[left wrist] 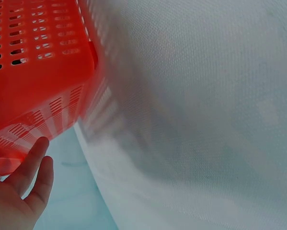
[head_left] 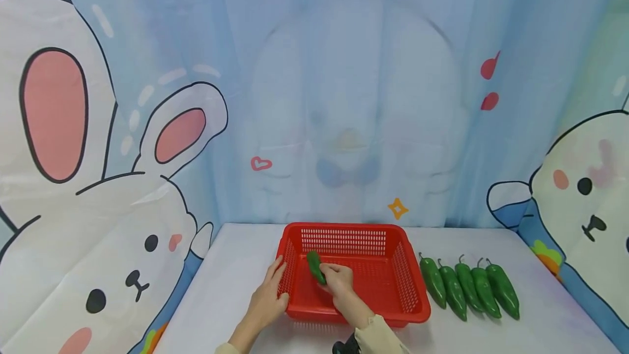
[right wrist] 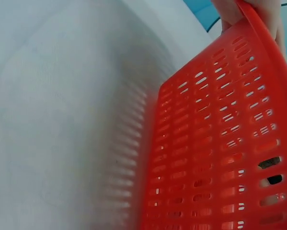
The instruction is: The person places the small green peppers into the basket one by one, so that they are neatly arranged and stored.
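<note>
In the head view, my right hand (head_left: 338, 280) reaches inside the red plastic basket (head_left: 366, 231) and pinches the near end of a green pepper (head_left: 313, 262). The pepper slants toward the basket's left side. My left hand (head_left: 267, 296) lies along the left rim with fingers spread and nearly straight. Two of those fingers show against the basket's perforated side in the left wrist view, the left hand (left wrist: 23, 191) being partly cut off there. From the right wrist, the near wall of the basket (right wrist: 205, 124) hides the right hand and the pepper.
Several green peppers (head_left: 472, 291) lie side by side on the white table (head_left: 540, 310), just right of the basket. Behind the table hangs a blue curtain (head_left: 354, 97) with cartoon animals; more of it flanks both sides.
</note>
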Demonstrator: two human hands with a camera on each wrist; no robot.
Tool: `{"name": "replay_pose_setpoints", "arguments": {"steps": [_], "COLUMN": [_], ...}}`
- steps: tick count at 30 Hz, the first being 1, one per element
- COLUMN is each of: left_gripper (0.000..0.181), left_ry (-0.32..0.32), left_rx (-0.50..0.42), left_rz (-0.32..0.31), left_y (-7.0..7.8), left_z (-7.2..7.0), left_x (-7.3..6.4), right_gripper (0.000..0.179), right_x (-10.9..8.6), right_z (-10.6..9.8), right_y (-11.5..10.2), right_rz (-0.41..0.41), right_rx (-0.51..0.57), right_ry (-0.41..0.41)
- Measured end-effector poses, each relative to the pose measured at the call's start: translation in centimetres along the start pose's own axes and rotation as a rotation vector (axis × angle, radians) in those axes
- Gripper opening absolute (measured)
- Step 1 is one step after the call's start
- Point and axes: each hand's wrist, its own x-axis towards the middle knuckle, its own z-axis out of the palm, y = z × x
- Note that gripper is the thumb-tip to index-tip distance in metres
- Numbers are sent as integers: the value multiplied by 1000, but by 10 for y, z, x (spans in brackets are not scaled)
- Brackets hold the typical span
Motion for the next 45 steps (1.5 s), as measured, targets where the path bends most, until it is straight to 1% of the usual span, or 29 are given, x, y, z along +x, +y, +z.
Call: {"name": "replay_pose_setpoints", "arguments": {"steps": [3,6,14,18,23,29,35,39,42,45], "left_gripper": [71,71,72,72,72,72,71,71,71,71], "left_ry": [-1,0,-9,-9,-9,-1,6,11,0,-19], "left_rx": [11,7,5,4,21,21,27,26,18,21], "left_rz": [10,12,6,2,-2,-9,-10,-2,4,-1], "left_y": [-1,-1,0,0,-2,-3,-7,-7,-6,-5], "left_z": [-1,-1,-2,-3,-5,-8,-10,-8,-5,-1], "left_x": [0,1,0,-1,-1,-1,-3,-1,1,2], "right_gripper": [32,31,29,27,25,24,21,19,17,10], "right_x": [1,3,8,9,9,10,14,16,18,18], "right_z": [3,5,11,15,20,24,29,30,29,29], "right_y": [1,2,6,7,5,3,8,10,13,16], "right_rz": [2,3,14,4,19,18,6,10,-11,-20], "right_rx": [-26,-55,-189,-250,-305,-353,-396,-423,-473,-495], "right_ry": [9,2,-4,-25,-48,-87,-119,-135,-149,-167]}}
